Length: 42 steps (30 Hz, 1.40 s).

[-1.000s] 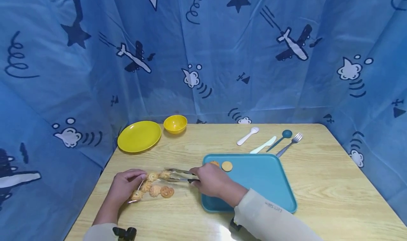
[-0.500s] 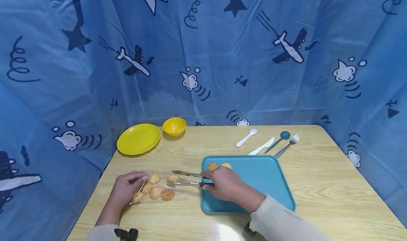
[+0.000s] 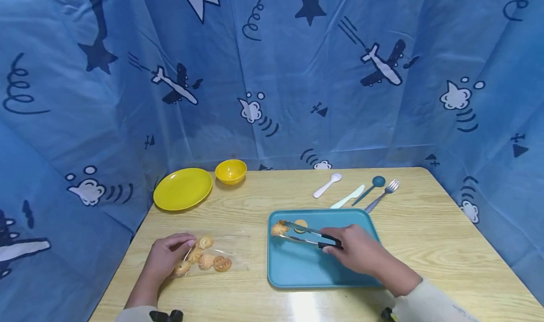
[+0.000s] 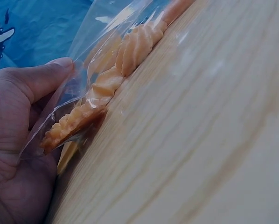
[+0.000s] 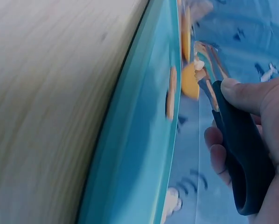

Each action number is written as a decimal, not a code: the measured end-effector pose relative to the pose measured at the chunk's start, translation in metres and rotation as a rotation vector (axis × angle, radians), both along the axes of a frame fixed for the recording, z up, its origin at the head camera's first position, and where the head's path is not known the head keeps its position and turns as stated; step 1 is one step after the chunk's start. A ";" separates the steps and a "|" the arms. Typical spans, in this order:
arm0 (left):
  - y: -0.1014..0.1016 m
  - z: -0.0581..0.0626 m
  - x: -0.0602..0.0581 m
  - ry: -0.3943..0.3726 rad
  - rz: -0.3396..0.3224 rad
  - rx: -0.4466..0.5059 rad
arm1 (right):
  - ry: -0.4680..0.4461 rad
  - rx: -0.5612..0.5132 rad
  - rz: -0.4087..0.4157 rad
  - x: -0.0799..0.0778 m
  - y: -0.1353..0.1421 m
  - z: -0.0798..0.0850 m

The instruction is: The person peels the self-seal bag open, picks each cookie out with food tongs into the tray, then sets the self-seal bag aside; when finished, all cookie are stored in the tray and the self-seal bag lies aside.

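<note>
In the head view, my left hand (image 3: 167, 255) pinches the edge of a clear plastic bag (image 3: 238, 247) lying on the table. Several piped cookies (image 3: 206, 261) and a pretzel-shaped cookie (image 3: 222, 264) are inside it; the left wrist view shows the swirled cookies (image 4: 135, 49) through the film. My right hand (image 3: 357, 250) grips metal tongs with black handles (image 5: 244, 151). Between the tong tips a piped cookie (image 3: 279, 230) is held over the left back corner of the teal tray (image 3: 323, 272). A flat round cookie (image 3: 301, 225) lies on the tray, and another behind the held one is mostly hidden.
A yellow plate (image 3: 182, 189) and a yellow bowl (image 3: 231, 172) stand at the back left. Behind the tray lie a white spoon (image 3: 327, 185), a pale green knife (image 3: 347, 197), a dark teal spoon (image 3: 376, 183) and a grey fork (image 3: 382, 195). A blue patterned curtain (image 3: 272, 76) surrounds the table.
My right hand has drawn the tongs rightward, bringing one piped cookie out of the bag and over the tray. My left hand stays at the bag's edge.
</note>
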<state>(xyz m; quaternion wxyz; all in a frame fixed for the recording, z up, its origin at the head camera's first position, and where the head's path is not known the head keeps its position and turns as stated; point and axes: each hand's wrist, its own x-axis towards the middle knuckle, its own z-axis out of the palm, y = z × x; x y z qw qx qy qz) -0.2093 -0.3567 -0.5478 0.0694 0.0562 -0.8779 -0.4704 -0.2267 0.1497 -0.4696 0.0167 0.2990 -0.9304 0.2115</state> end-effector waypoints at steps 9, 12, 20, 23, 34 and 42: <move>-0.003 -0.002 0.002 -0.018 0.012 -0.043 | 0.039 0.060 -0.147 0.005 0.056 0.002; -0.003 -0.001 0.003 -0.030 0.016 -0.058 | 0.033 0.084 -0.179 0.005 0.067 -0.001; -0.001 -0.001 0.003 -0.048 0.031 -0.048 | -0.025 0.106 -0.215 0.002 0.077 -0.008; -0.001 -0.002 0.003 -0.042 0.031 -0.034 | -0.019 0.109 -0.222 0.001 0.078 -0.009; 0.000 -0.004 0.003 -0.005 0.006 -0.007 | -0.039 0.098 -0.245 0.000 0.080 -0.012; 0.000 -0.002 0.000 -0.015 0.000 -0.030 | -0.041 0.006 -0.127 0.000 0.050 -0.002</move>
